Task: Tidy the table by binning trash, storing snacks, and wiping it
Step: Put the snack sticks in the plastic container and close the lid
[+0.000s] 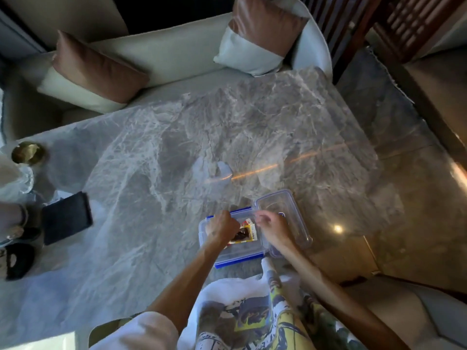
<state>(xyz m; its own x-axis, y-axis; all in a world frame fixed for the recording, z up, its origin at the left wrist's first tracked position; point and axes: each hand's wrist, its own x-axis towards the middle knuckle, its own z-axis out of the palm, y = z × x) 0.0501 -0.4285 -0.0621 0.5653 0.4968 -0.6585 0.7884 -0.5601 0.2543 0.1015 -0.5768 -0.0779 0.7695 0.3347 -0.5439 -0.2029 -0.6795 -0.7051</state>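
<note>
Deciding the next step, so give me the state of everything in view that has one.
blue-clipped box: holds the snack packet; lid on or off unclear.
snack packet: lying inside the box.
clear tub: open, uncovered, beside the box.
left hand: curled grip on the box's far edge.
right hand: at the box's far corner; grip unclear.
brass dish: upright.

On my feed I see a white T-shirt [219, 294] with a short, loose sleeve [141, 332]. Its front carries a busy print [255, 317] in yellow, blue and dark tones. The left hand [222, 227], right hand [274, 229] and forearms [182, 281] are bare.
</note>
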